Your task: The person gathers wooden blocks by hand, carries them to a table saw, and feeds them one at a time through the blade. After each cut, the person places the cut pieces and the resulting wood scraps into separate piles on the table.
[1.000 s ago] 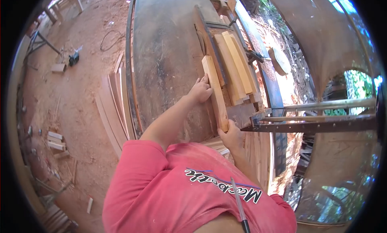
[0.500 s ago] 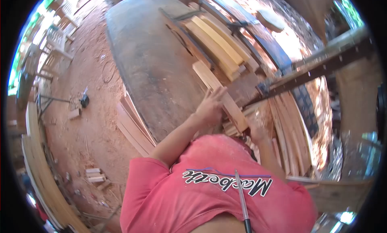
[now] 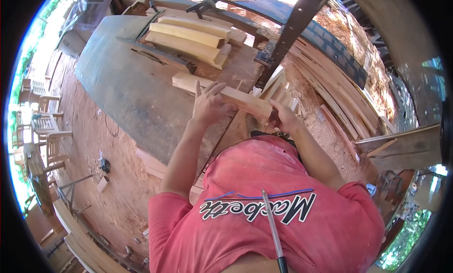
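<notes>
A short, pale wooden block (image 3: 250,101) lies slantwise between my hands, over the near edge of the worn metal-topped table (image 3: 127,84). My left hand (image 3: 209,104) is across the block's middle, its thumb on the near side and its fingers over the top. One finger stands slightly apart. At the block's right end, my right hand (image 3: 284,117) is closed around it. Something dark shows between that hand and the block's end; I cannot make out what it is. Just beyond the block, several yellowish wood pieces (image 3: 188,34) lie stacked on the table.
A dark metal beam (image 3: 292,32) rises at the table's right side. Long boards (image 3: 325,89) lie on the sawdust ground to the right. Chairs (image 3: 47,124) stand at far left. More timber (image 3: 85,244) lies lower left. A pen (image 3: 273,230) lies across my red shirt.
My view has turned, so the table and block now appear more level. Both hands remain on the block, and the right hand shows more clearly at its end.
</notes>
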Action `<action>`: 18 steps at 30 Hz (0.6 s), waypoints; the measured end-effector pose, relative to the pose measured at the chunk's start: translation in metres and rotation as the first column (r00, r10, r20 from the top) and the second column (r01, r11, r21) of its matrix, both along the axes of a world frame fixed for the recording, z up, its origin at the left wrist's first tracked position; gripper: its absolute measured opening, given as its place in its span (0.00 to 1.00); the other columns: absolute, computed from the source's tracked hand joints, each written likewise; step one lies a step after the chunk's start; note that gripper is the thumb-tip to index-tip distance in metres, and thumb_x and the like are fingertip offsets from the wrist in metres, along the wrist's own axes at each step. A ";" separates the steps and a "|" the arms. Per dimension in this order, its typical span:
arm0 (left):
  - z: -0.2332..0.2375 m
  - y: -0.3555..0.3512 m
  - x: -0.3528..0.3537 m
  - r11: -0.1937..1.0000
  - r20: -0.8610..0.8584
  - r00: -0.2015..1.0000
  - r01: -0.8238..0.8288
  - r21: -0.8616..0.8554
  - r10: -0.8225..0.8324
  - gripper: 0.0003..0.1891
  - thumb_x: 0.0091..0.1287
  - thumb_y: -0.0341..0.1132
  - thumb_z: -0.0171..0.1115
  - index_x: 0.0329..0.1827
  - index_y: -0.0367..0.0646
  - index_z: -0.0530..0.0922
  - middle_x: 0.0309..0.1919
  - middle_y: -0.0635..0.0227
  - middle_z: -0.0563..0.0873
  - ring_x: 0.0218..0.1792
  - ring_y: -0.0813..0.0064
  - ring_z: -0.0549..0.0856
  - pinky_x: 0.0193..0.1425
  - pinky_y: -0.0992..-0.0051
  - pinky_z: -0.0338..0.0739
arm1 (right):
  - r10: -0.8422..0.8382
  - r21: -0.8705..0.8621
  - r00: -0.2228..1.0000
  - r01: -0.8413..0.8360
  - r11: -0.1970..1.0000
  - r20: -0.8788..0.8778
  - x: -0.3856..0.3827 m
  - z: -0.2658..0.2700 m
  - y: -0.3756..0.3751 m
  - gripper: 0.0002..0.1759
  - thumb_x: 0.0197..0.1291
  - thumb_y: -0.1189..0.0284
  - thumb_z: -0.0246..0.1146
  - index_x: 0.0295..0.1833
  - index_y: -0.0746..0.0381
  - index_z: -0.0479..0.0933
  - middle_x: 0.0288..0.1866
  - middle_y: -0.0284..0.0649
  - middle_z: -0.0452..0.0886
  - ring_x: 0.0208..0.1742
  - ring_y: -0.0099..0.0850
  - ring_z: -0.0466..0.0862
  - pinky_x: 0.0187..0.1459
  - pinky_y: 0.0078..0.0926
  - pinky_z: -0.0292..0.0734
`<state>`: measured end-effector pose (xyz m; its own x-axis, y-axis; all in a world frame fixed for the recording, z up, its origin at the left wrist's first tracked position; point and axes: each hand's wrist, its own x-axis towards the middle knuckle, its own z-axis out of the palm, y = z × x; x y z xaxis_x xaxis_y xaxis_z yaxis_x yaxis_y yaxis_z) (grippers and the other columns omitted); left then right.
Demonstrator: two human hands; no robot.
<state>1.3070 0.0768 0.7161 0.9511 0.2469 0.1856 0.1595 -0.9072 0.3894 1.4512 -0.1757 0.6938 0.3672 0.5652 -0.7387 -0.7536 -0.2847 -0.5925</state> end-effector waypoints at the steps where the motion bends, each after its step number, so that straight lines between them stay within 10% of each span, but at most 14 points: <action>1: 0.001 0.001 0.006 0.998 -0.040 0.998 0.051 -0.031 -0.053 0.25 0.50 0.55 0.73 0.40 0.42 0.88 0.60 0.69 0.81 0.67 0.65 0.74 0.77 0.43 0.48 | -0.040 0.013 0.996 0.041 0.999 -0.074 0.005 -0.002 -0.006 0.23 0.73 0.51 0.51 0.42 0.60 0.79 0.24 0.34 0.77 0.22 0.24 0.74 0.24 0.24 0.67; 8: -0.007 -0.042 0.042 0.955 0.003 0.955 0.296 0.014 -0.296 0.18 0.51 0.48 0.75 0.36 0.44 0.87 0.43 0.68 0.82 0.51 0.64 0.80 0.58 0.59 0.66 | -0.108 -0.103 0.982 0.092 0.990 -0.158 0.011 0.034 -0.042 0.26 0.72 0.48 0.47 0.40 0.59 0.79 0.26 0.36 0.77 0.21 0.26 0.73 0.21 0.26 0.66; 14: 0.011 -0.105 0.065 0.838 0.258 0.843 0.520 -0.166 -0.472 0.14 0.52 0.39 0.75 0.34 0.39 0.84 0.55 0.59 0.82 0.56 0.55 0.80 0.60 0.55 0.69 | -0.362 -0.099 0.925 0.374 0.922 0.118 0.064 0.014 -0.150 0.17 0.64 0.58 0.56 0.44 0.59 0.81 0.26 0.36 0.80 0.21 0.24 0.78 0.20 0.25 0.73; 18: 0.023 -0.084 0.082 0.906 0.388 0.918 0.229 -0.356 -0.079 0.14 0.53 0.29 0.73 0.42 0.33 0.83 0.52 0.53 0.84 0.52 0.52 0.82 0.60 0.59 0.75 | -0.349 -0.056 0.805 0.425 0.904 0.480 0.105 0.089 -0.224 0.19 0.61 0.64 0.55 0.49 0.64 0.82 0.26 0.36 0.81 0.20 0.21 0.76 0.18 0.20 0.71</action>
